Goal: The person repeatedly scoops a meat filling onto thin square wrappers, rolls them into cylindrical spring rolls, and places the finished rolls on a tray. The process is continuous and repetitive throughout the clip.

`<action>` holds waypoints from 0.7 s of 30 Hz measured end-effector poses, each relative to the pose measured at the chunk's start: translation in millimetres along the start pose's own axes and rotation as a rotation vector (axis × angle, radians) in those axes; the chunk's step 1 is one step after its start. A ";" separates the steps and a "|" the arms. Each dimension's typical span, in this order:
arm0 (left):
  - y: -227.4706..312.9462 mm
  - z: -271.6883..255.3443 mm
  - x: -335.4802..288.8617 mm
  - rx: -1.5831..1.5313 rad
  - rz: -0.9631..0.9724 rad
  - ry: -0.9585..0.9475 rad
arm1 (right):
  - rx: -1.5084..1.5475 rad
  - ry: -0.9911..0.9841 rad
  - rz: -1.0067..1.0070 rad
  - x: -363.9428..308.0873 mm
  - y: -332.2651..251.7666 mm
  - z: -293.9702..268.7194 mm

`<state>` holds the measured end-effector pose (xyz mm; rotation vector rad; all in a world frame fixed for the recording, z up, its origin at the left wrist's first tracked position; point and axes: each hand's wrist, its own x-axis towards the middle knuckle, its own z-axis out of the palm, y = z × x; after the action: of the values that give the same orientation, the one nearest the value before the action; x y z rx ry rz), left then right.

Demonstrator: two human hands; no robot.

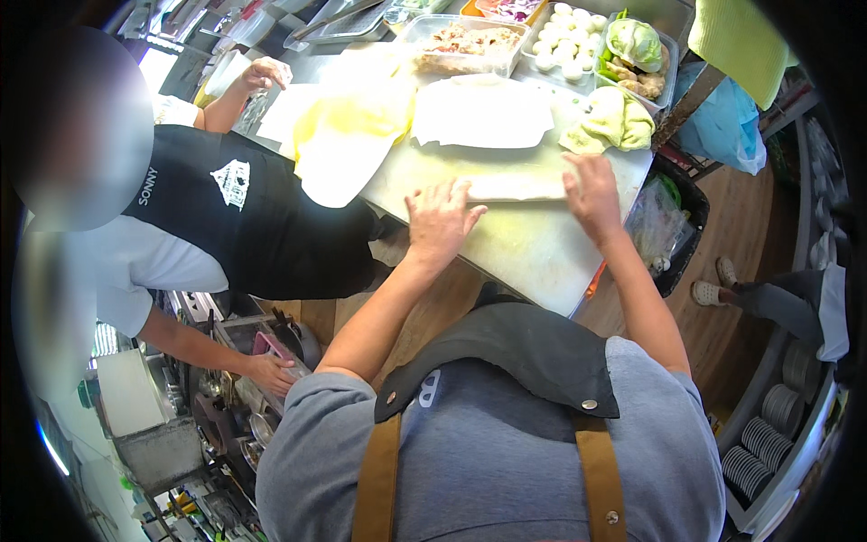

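A long pale roll (519, 188) lies crosswise on the white cutting board (519, 244). My left hand (441, 219) touches its left end, the fingers stretched and spread, the thumb out to the side. At the roll's right end, my right hand (591, 203) is closed, its bent fingers and thumb pressed about the tip. Just beyond the roll sits a stack of white sheets (483, 113). A crumpled light-green cloth (610, 122) rests beyond my right hand. What the roll is made of I cannot make out.
Along the far edge stand containers of minced filling (470, 41), peeled white eggs (567, 41) and green vegetables (637, 45). A yellow-white cloth (352, 126) covers the left side. A co-worker in a black apron (262, 212) stands left. A black bin (691, 226) is right.
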<state>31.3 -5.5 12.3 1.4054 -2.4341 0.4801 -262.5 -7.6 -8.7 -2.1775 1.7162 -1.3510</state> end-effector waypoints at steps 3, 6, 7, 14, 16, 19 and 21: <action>8.7 10.2 6.7 -0.151 0.061 -0.076 | -0.191 -0.267 -0.368 -11.7 -28.1 8.5; 8.9 21.4 16.3 -0.092 0.051 -0.146 | -0.297 -0.388 -0.429 -16.4 -27.6 28.5; 6.8 24.6 19.1 -0.100 0.047 -0.121 | -0.302 -0.409 -0.426 -12.0 -21.7 31.6; 0.3 41.0 40.8 -0.243 0.034 -0.046 | -0.343 -0.486 -0.482 11.6 -1.3 43.7; 6.7 43.5 38.6 -0.256 0.055 -0.031 | -0.379 -0.455 -0.524 11.7 -2.4 41.1; 9.2 41.0 29.1 -0.113 0.138 0.006 | -0.381 -0.395 -0.528 4.6 -11.5 36.3; 6.2 33.5 32.9 -0.203 0.171 0.013 | -0.378 -0.430 -0.495 6.5 -17.2 36.9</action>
<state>7.3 -42.2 -5.5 1.1161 -2.5227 0.2682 -225.4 -22.8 -18.5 -2.9652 1.4075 -0.5452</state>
